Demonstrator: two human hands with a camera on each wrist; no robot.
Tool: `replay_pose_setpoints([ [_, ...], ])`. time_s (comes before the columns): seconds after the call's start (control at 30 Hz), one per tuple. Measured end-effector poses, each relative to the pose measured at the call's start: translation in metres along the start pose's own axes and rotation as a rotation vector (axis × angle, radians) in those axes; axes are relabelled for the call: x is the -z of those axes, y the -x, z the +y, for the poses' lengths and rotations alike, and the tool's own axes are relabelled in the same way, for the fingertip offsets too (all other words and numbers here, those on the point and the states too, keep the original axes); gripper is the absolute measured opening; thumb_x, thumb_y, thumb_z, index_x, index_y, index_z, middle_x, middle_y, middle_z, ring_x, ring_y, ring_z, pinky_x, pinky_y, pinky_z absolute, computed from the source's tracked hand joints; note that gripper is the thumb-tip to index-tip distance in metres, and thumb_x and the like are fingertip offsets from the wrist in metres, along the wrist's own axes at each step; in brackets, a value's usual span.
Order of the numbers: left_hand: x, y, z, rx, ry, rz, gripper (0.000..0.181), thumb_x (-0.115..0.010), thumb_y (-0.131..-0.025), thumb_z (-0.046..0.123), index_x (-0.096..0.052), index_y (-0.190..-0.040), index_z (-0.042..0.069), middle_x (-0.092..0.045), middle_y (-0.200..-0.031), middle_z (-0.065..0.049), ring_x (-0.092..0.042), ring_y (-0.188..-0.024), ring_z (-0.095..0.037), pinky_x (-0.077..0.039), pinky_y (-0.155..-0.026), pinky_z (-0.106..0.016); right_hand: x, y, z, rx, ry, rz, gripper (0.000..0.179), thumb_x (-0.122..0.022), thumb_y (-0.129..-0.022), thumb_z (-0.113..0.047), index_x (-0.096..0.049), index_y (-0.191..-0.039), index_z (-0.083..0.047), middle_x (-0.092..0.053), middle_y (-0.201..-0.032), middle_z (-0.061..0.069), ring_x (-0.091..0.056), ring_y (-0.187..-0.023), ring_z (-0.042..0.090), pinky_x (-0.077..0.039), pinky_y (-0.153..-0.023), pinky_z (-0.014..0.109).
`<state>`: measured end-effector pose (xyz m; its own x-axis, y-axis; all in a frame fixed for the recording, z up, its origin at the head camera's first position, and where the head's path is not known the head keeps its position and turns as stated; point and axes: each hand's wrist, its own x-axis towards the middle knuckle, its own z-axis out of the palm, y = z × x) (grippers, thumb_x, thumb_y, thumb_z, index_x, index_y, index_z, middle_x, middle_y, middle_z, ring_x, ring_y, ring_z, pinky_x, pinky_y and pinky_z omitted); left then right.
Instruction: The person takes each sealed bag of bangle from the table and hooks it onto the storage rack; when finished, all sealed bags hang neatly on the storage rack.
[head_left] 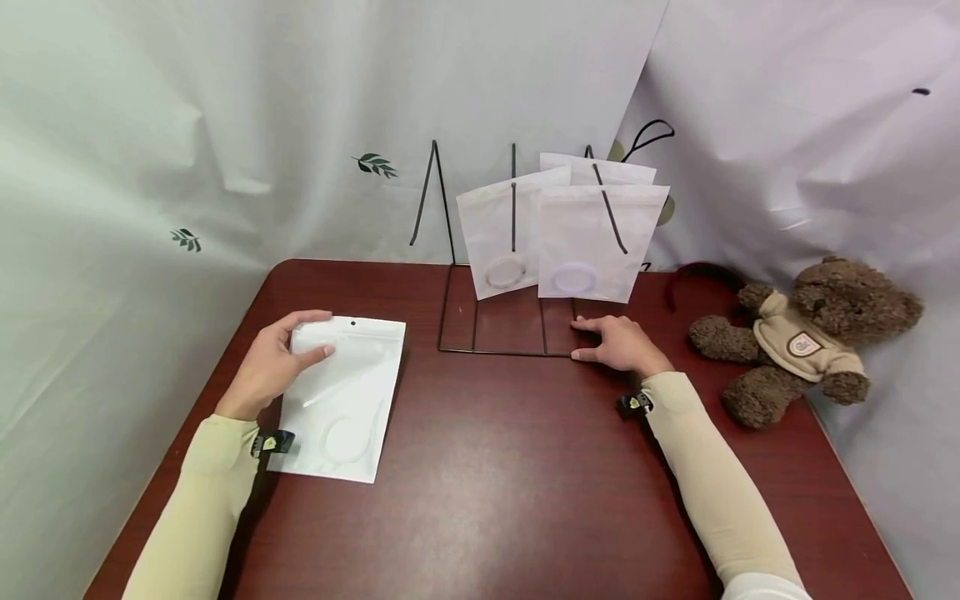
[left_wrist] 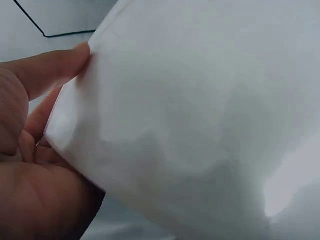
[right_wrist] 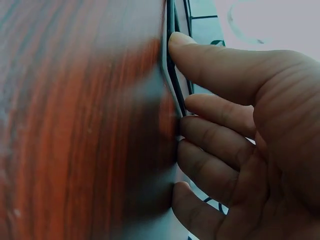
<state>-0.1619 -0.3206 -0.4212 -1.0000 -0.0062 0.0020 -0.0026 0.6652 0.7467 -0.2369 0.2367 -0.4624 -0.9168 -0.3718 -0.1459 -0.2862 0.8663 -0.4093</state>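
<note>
At the left of the table, my left hand [head_left: 266, 365] grips a white zip pouch [head_left: 347, 379] by its upper left corner, thumb on the front face and fingers behind. The pouch has a small hang hole at its top and a round clear window low down. It fills most of the left wrist view, its edge between thumb [left_wrist: 60, 70] and fingers. On the right, my right hand [head_left: 624, 343] holds the front right corner of a black wire rack [head_left: 504, 353] at table level. In the right wrist view the thumb [right_wrist: 215, 62] touches the wire, with the fingers curved beside it.
Two similar pouches hang at the rack's front, one at its middle [head_left: 487, 221] and one at its right [head_left: 600, 233], with another pouch [head_left: 596, 171] behind. The rack's left prong is bare. A brown teddy bear [head_left: 798, 337] lies at the right. White sheeting [head_left: 300, 100] surrounds the dark red table [head_left: 480, 483].
</note>
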Motion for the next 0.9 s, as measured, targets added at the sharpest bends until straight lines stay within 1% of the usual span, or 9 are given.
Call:
replay_pose_setpoints([
  [0.1,-0.001,-0.001,0.011,-0.013,0.043,0.055,0.05,-0.076,-0.088,0.041,-0.06,-0.135,0.035,-0.06,-0.133,-0.001,-0.062,-0.097,-0.016,-0.054,-0.072,-0.022,0.0,0.0,0.001,-0.003,0.001,0.001,0.069,-0.078,-0.084,-0.048,-0.056,-0.144,-0.023,-0.057,-0.147,0.006,-0.047,-0.141,0.036,-0.041,-0.108,0.058],
  [0.23,-0.003,-0.002,0.024,-0.029,0.106,0.11,0.047,-0.075,-0.089,0.038,-0.061,-0.133,0.033,-0.059,-0.13,0.0,-0.06,-0.096,-0.012,-0.054,-0.072,-0.021,0.0,0.0,0.001,-0.006,0.014,0.009,0.069,-0.078,-0.083,-0.048,-0.057,-0.144,-0.024,-0.057,-0.146,0.008,-0.048,-0.14,0.036,-0.042,-0.108,0.058],
  [0.33,-0.004,-0.003,0.032,-0.061,0.167,0.134,0.047,-0.076,-0.089,0.034,-0.062,-0.133,0.03,-0.06,-0.126,0.002,-0.06,-0.096,-0.012,-0.053,-0.072,-0.019,0.0,0.0,0.0,-0.008,0.013,0.01,0.069,-0.078,-0.083,-0.049,-0.057,-0.144,-0.025,-0.057,-0.146,0.008,-0.048,-0.14,0.036,-0.041,-0.108,0.058],
  [0.5,-0.005,-0.003,0.042,-0.141,0.244,0.17,0.049,-0.078,-0.088,0.026,-0.062,-0.134,0.026,-0.062,-0.12,0.005,-0.062,-0.095,-0.009,-0.053,-0.073,-0.017,0.0,-0.001,0.001,-0.006,0.01,0.008,0.07,-0.079,-0.083,-0.049,-0.057,-0.144,-0.025,-0.057,-0.146,0.007,-0.047,-0.14,0.037,-0.042,-0.108,0.058],
  [0.63,-0.005,-0.001,0.053,-0.215,0.306,0.193,0.05,-0.079,-0.088,0.019,-0.062,-0.134,0.021,-0.064,-0.119,0.004,-0.065,-0.094,-0.009,-0.055,-0.072,-0.018,-0.001,-0.001,0.002,-0.009,0.012,0.006,0.07,-0.078,-0.083,-0.05,-0.056,-0.144,-0.025,-0.056,-0.147,0.006,-0.047,-0.14,0.038,-0.042,-0.107,0.058],
  [0.77,-0.007,-0.001,0.067,-0.292,0.418,0.227,0.049,-0.079,-0.085,0.009,-0.063,-0.132,0.011,-0.065,-0.121,0.0,-0.066,-0.094,-0.01,-0.055,-0.072,-0.019,-0.002,0.0,0.001,-0.013,0.009,0.005,0.07,-0.078,-0.083,-0.05,-0.056,-0.145,-0.025,-0.056,-0.147,0.007,-0.047,-0.14,0.037,-0.042,-0.107,0.058],
  [0.9,-0.009,-0.003,0.079,-0.358,0.53,0.244,0.048,-0.08,-0.083,0.002,-0.064,-0.128,0.004,-0.066,-0.117,-0.004,-0.066,-0.092,-0.011,-0.054,-0.072,-0.019,0.0,0.001,0.001,-0.018,-0.014,0.024,0.072,-0.079,-0.082,-0.048,-0.056,-0.145,-0.024,-0.057,-0.147,0.011,-0.049,-0.138,0.037,-0.043,-0.107,0.056],
])
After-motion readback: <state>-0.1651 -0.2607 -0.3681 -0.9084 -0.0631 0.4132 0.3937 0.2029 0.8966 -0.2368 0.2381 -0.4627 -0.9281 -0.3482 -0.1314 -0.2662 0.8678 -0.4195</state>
